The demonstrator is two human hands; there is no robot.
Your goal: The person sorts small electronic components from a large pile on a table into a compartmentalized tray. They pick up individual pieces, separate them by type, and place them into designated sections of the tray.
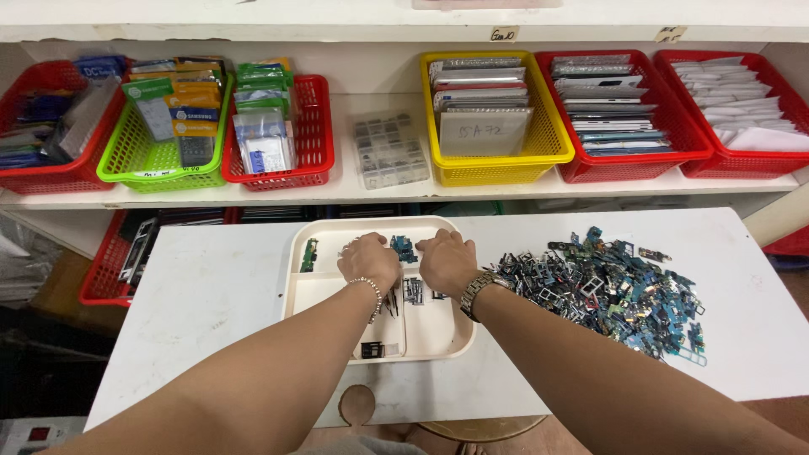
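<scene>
A cream tray (320,291) with compartments sits on the white table (211,295). Both of my hands reach into its far part. My left hand (368,260), with a bead bracelet at the wrist, rests knuckles up over the tray's middle. My right hand (447,260), with a metal watch, lies beside it, fingers curled down. Between them lie small blue parts (404,248). A green part (310,254) sits in the tray's left compartment, and small dark parts (413,291) lie below the hands. What the fingers hold is hidden.
A big heap of small blue and grey electronic parts (607,286) lies on the table to the right of the tray. On the shelf behind stand red (316,126), green (126,160) and yellow (497,164) baskets of packets, and a clear parts box (388,152).
</scene>
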